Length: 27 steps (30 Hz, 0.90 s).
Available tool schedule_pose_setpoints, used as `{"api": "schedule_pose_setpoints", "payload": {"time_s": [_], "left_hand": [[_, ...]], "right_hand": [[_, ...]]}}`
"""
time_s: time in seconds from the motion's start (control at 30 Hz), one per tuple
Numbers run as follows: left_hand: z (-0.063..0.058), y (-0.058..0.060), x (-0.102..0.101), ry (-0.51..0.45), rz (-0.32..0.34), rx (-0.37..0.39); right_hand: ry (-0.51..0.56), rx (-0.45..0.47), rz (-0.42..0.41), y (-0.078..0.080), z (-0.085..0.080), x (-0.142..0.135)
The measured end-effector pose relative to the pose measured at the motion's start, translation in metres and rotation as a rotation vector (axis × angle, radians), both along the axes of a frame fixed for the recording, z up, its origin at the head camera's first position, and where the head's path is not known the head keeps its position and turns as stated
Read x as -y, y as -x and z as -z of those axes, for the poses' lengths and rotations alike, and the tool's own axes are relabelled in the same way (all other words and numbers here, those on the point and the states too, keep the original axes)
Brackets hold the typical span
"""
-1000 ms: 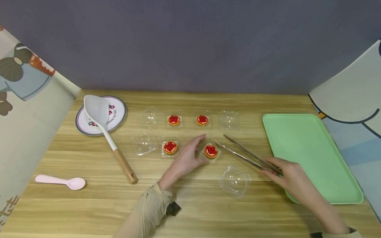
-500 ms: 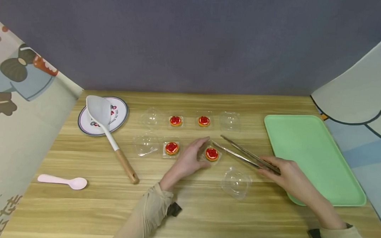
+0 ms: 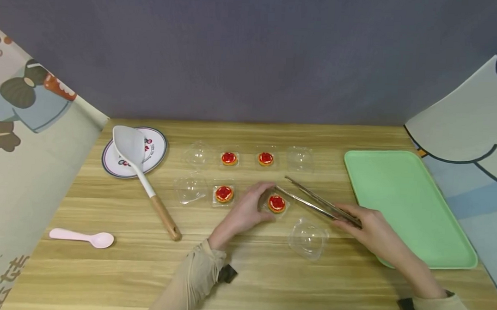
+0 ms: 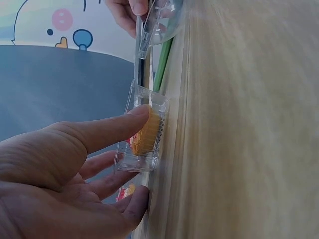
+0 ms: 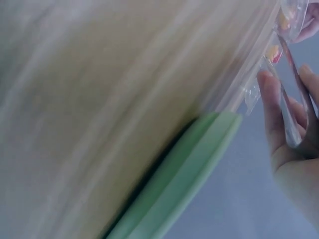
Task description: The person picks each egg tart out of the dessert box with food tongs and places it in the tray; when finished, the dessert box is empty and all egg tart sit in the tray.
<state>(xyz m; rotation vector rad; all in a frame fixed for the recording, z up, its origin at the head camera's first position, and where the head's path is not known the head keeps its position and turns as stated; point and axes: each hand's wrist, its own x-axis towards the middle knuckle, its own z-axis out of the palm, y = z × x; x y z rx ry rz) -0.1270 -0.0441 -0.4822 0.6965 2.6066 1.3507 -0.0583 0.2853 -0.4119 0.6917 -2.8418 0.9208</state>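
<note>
My left hand holds a square clear plastic base between thumb and curled fingers. On that base sits a small tart with a red and white top and an orange-brown crust. My right hand grips metal tongs. The tongs' arms are spread; one tip lies just above the tart near my left fingertips, the other further right. Neither tip is plainly touching the tart. Three more red-topped tarts stand on clear bases, one of them just left of my left hand.
Clear domed lids lie about, one below the tongs. A green tray stands at the right. At the left, a white turner with a wooden handle leans across a patterned plate. A pink spoon lies at the front left.
The tongs have moved slightly left, nearer the tart and my left hand. My left hand and the tart on its base have shifted slightly toward the front.
</note>
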Motion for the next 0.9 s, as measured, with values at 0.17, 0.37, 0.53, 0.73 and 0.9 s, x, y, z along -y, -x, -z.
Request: {"api": "schedule_pose_setpoints", "payload": {"time_s": [0.17, 0.37, 0.53, 0.73, 0.9], "left_hand": [[0.000, -0.002, 0.000, 0.019, 0.003, 0.010], [-0.001, -0.003, 0.000, 0.032, -0.003, 0.031], [-0.001, -0.004, 0.001, 0.021, -0.005, 0.032], [-0.002, -0.004, -0.001, 0.015, -0.011, 0.017], [-0.014, -0.007, -0.001, 0.000, -0.018, 0.033]], "right_hand": [[0.055, 0.005, 0.051, -0.004, -0.005, -0.008], [0.076, 0.070, 0.143, -0.011, -0.017, -0.019], [0.071, 0.047, 0.158, -0.017, -0.032, -0.024], [0.030, 0.038, 0.109, -0.023, -0.049, -0.017], [0.012, -0.006, -0.010, -0.022, -0.055, -0.005]]}}
